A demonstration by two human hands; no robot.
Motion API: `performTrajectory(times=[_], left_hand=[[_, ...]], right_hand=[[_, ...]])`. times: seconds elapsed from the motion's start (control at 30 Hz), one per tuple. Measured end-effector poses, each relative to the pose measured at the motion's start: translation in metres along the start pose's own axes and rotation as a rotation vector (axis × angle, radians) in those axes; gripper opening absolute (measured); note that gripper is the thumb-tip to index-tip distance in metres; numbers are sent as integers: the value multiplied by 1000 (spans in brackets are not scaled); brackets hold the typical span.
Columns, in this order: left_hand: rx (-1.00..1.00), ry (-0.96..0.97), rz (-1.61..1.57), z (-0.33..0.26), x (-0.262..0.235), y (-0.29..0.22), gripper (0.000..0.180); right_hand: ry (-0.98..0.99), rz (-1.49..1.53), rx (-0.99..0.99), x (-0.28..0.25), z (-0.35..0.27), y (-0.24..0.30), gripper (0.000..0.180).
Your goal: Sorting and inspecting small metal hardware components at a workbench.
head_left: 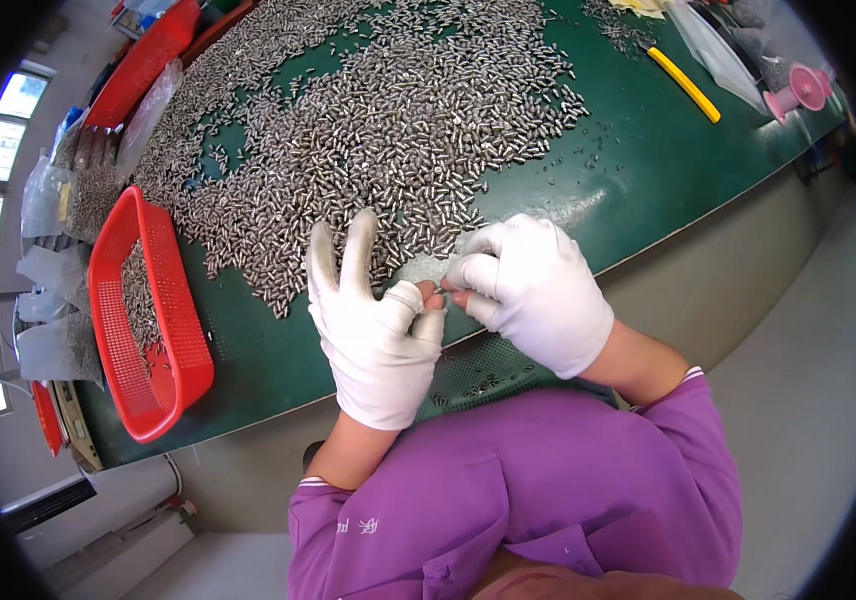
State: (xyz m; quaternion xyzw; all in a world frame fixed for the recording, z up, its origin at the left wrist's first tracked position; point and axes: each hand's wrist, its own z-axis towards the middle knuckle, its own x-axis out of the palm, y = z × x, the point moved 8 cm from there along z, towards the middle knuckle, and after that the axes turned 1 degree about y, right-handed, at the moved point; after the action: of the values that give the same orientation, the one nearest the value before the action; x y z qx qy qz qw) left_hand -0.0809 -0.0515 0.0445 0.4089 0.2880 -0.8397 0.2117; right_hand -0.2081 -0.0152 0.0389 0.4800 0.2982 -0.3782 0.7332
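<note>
My left hand [373, 345], in a white glove with bare thumb and index tips, pinches at the near edge of the table. Two of its other fingers stretch out over a wide heap of small silver metal pins [398, 130]. Close against it, my right hand [553, 295], gloved the same way, has its thumb and index finger pressed together. The fingertips of both hands nearly meet, and whatever lies between them is too small to make out. Below them, a green mesh basket [493, 360] at the table edge holds several dark small pieces.
The green tabletop [258, 375] bears a red plastic basket [170, 300] with some metal pins at left. Bags of small parts [58, 345] stand beyond it. Another red basket [148, 60] sits far left. A yellow-handled tool [685, 85] and a pink spool [800, 92] lie far right.
</note>
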Motion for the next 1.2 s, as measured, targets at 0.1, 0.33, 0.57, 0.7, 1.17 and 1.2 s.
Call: performTrajectory(times=[0.1,0.33,0.57,0.7,1.17,1.2], left_hand=[[-13,46,-13,1,1,-1,22],[-59,89,-30,-2,4,0,22],[-74,82,-41,-3,7,3,26],[-81,84,-41,-3,7,3,24],[-78,75,-86,-6,6,5,20],[-79,74,-86,-6,6,5,20]], right_hand=[[25,23,24,5,1,-3,9],[10,126,19,2,1,-4,12],[-35,92,80,2,1,-4,11],[-46,19,70,2,3,0,9],[99,-198,-59,8,1,11,22],[115,-198,-74,9,3,12,24]])
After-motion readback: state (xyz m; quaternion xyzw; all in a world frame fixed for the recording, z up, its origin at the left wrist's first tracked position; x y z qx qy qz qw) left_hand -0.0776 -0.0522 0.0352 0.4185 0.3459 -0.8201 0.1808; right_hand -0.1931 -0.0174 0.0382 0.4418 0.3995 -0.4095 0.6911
